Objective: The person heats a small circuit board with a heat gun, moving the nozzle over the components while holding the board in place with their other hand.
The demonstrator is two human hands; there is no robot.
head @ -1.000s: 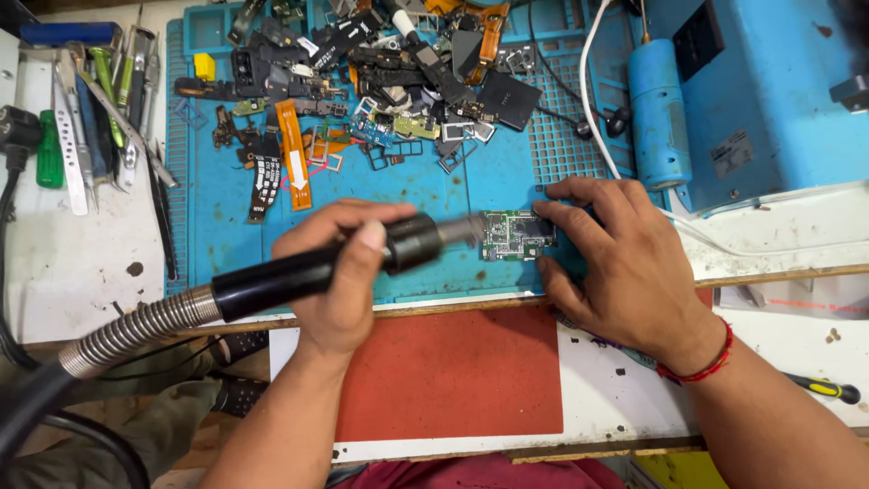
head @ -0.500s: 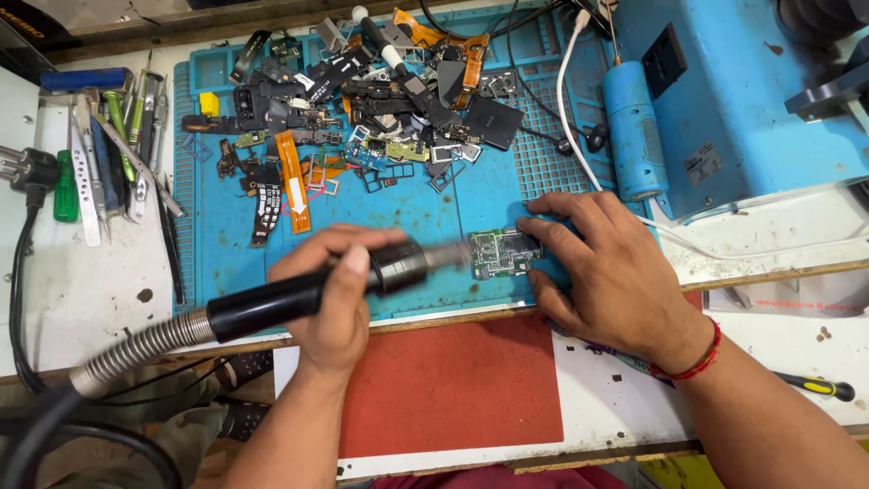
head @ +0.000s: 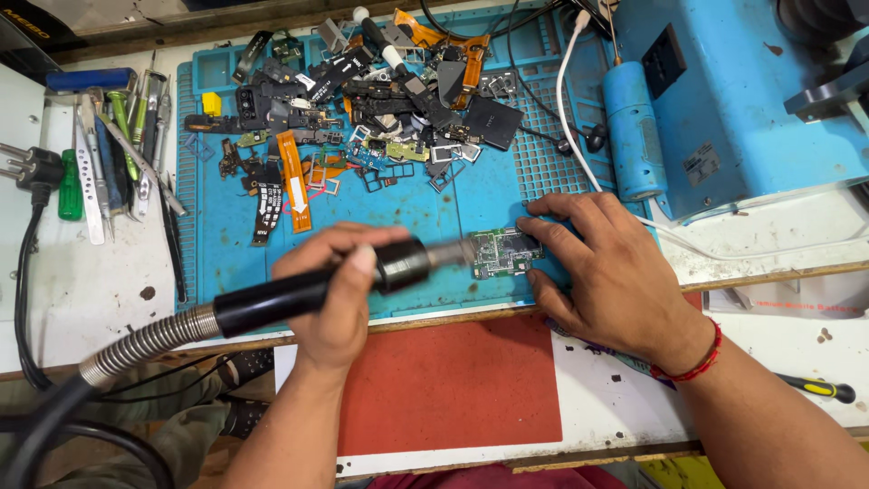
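One small green circuit board (head: 504, 253) lies flat on the blue mat (head: 407, 217), long axis left to right. The black hot-air handle (head: 299, 294) points right at its left edge, gripped by the left hand (head: 337, 290). The right hand (head: 615, 276) pins the board with its fingertips, open and spread.
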